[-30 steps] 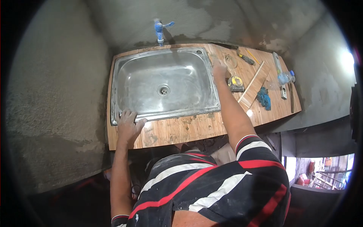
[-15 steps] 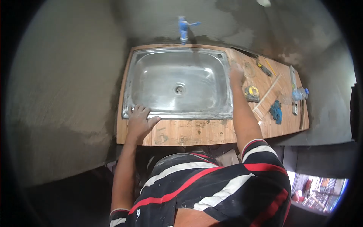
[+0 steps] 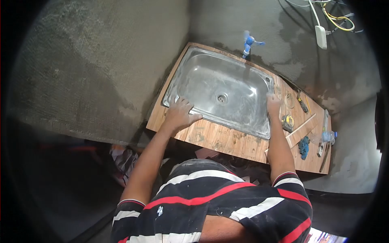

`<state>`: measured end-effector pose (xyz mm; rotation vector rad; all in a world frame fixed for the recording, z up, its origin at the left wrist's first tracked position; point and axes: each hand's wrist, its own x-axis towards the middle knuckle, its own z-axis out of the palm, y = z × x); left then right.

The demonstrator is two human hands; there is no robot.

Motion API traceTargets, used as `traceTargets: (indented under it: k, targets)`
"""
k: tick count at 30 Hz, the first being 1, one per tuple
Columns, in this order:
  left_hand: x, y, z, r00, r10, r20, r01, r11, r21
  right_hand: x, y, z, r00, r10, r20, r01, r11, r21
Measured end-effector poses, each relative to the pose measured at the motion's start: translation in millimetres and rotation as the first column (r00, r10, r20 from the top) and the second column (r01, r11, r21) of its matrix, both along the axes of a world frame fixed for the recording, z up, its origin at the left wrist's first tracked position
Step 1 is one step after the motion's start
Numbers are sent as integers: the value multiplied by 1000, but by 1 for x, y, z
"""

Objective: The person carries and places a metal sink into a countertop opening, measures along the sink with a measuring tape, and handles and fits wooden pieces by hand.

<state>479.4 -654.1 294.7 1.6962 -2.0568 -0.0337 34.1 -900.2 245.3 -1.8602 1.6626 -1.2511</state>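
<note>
A steel sink [image 3: 210, 87] with a round drain sits in a wood-patterned countertop [image 3: 227, 139]. On the sink's front left rim rests my left hand [image 3: 179, 114], fingers spread and thumb apart, holding nothing. At the right rim is my right hand [image 3: 273, 104], its fingers bent close together against the edge; whether anything is inside them is hidden. Just right of it lie a yellow and black tape measure [image 3: 287, 123] and a ring of tape or cord [image 3: 289, 101].
Right on the countertop are a yellow-black handled tool [image 3: 302, 102], a wooden strip [image 3: 300, 130], a blue cloth [image 3: 303, 147], a level [image 3: 325, 121] and a plastic bottle [image 3: 329, 137]. A blue tap [image 3: 248, 43] and a white socket block [image 3: 321, 37] are at the wall.
The view has turned, so the sink and countertop appear tilted and further right, and hanging cables have come into view. Both hands stay at the sink's rims.
</note>
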Motion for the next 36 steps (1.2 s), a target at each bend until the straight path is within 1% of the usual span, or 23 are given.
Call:
traceTargets:
  k: [1,3,4,5,6,7,8,9,11,12,13,14,15,16,19,20,21,22,23,25,26,29,36]
  targets:
    - [0,1,5,1000,0,17,0,1000,15,6,8,7,1000,2,-7,-1,1000,11]
    - [9,1,1,999,-4,37,2,997,73,19,34,24,928,83,-362,-65,996,60]
    - [18,-4,-7,998,-63,-12,62,996,-67,29,55,37,928,93,-361,-63,994,94]
    - [22,2,-18,991,-123,-57,109,972,-209,42,76,55,940,208,-270,-176,975,138]
    - [24,15,-10,990,-123,-62,109,977,-184,52,91,64,934,313,-171,-287,944,161]
    - [27,23,17,824,8,-567,-61,995,-74,58,101,63,936,312,-166,-284,943,172]
    - [30,30,34,414,166,-895,-153,982,112,59,115,61,943,320,-88,-296,931,212]
    - [32,43,37,414,175,-893,-145,981,125,58,128,57,947,320,-10,-307,918,252]
    - [31,78,37,667,190,-720,-245,969,28,55,147,44,960,279,-26,-265,934,238]
    - [24,90,34,667,191,-720,-238,971,37,54,153,40,967,251,-42,-237,949,208]
    - [19,103,30,842,113,-528,-197,975,-105,55,155,38,968,247,-40,-233,948,216]
    - [15,116,25,955,52,-292,-122,966,-229,58,157,36,971,230,-60,-218,963,161]
    - [14,126,18,955,58,-290,-125,968,-219,61,159,34,974,213,-78,-205,973,104]
    - [13,136,7,946,88,-311,-153,969,-192,61,159,31,973,217,-75,-208,972,113]
    - [14,163,-16,907,206,-368,-255,963,-92,67,159,30,946,289,-147,-252,941,227]
    - [12,169,-23,682,421,-598,-299,907,296,70,162,34,941,286,-179,-240,940,241]
    - [8,171,-24,375,650,-662,-188,752,632,74,164,37,935,285,-211,-230,941,249]
    - [-1,168,-20,54,701,-711,-26,713,701,74,164,37,937,279,-211,-221,940,260]
    - [-7,165,-25,42,702,-711,-37,713,701,74,164,38,932,294,-212,-236,937,259]
    - [-12,155,-42,-310,555,-772,83,825,560,77,163,38,920,265,-289,-192,947,257]
    - [-13,149,-49,-333,504,-797,104,859,501,77,163,39,915,275,-294,-200,945,260]
    - [-17,137,-41,-392,512,-764,70,845,530,76,162,35,917,266,-296,-172,936,306]
    - [-18,129,-40,-405,541,-737,100,827,553,78,159,31,900,290,-325,-182,929,323]
